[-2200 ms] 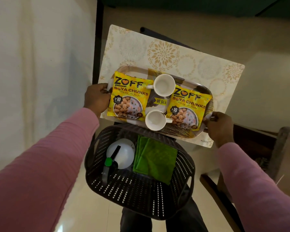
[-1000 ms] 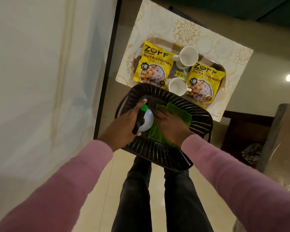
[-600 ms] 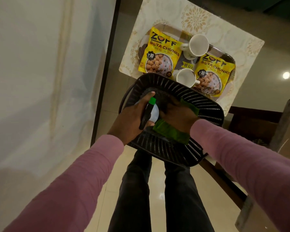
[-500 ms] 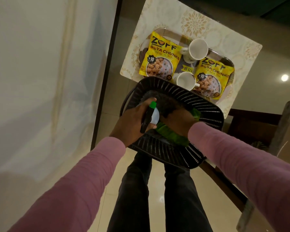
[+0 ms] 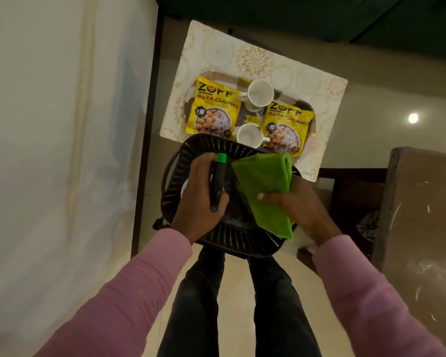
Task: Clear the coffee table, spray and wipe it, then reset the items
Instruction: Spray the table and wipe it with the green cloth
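My left hand (image 5: 200,197) grips the spray bottle (image 5: 218,181) by its black head with a green nozzle, over the black basket (image 5: 237,243). A folded green cloth (image 5: 265,186) is lifted above the basket's right side, with my right hand (image 5: 298,204) closed on it. Beyond the basket a tray (image 5: 218,74) rests on a patterned placemat (image 5: 255,57). It carries two yellow soya chunk packets (image 5: 213,109) (image 5: 286,127) and two white cups (image 5: 259,95) (image 5: 249,135).
The glass coffee table (image 5: 62,124) spreads to the left, edged by a dark frame bar (image 5: 146,150). A brown furniture piece (image 5: 422,215) stands at the right, with dark wooden furniture (image 5: 353,191) beside it. My legs are below the basket on the pale floor.
My hands left the tray and went into the basket. The left hand closed on the spray bottle; the right hand gathered the green cloth and has lifted it above the rim.
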A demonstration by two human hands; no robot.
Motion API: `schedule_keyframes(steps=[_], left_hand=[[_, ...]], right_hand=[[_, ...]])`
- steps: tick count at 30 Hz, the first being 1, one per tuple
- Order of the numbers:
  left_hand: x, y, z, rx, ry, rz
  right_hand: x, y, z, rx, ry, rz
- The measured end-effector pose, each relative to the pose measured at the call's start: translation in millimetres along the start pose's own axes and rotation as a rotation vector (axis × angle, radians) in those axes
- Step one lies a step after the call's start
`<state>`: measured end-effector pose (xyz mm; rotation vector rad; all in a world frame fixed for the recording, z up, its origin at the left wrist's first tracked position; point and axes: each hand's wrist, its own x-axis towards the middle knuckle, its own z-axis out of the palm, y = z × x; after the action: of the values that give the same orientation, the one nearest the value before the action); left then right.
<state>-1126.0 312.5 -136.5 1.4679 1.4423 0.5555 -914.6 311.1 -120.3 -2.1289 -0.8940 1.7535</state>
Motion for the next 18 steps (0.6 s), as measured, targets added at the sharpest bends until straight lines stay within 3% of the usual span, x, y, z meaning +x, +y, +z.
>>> schedule_keyframes(steps=[8,18], left_hand=[[-37.4,76.2,42.0,-0.139,0.229,0.083],[-109.4,159.7,182.3,-0.244,0.212,0.036]], right_hand=[[-78.8,31.0,-55.4,0.597,0.035,-0.192],[-131.9,122.7,-178.7,0.692,0.171,-0.249]])
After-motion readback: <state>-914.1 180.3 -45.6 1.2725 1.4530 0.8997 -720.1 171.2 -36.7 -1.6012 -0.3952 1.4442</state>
